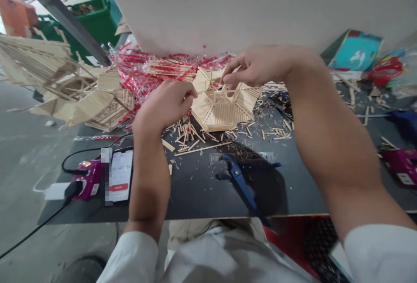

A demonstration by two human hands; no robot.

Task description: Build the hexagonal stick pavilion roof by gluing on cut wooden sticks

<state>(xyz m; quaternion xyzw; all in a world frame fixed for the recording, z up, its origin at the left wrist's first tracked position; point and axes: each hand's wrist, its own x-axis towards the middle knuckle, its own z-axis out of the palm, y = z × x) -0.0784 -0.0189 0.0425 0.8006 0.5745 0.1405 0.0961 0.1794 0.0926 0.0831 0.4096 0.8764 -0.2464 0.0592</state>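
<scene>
A small roof-shaped model of thin wooden sticks (pixel 220 115) sits on the dark table, with sloping panels and short uprights at its top. My left hand (pixel 169 100) is closed at the model's left side, its fingertips at one end of a thin wooden stick (pixel 213 93) lying across the top. Above the right part of the model, my right hand (pixel 257 68) has its fingers bent in a pinch near the stick's other end. The fingertips partly hide what they grip. In front lies a blue-handled cutter (pixel 243 181), beside a clear ruler (pixel 267 158).
Cut stick pieces (pixel 187 137) litter the table around the model. Red-and-clear wrappers (pixel 137 72) pile up behind. A larger stick model (pixel 81 87) stands at left, above a phone (pixel 121 176) and a purple power adapter (pixel 89 178). A teal box (pixel 356 50) leans back right.
</scene>
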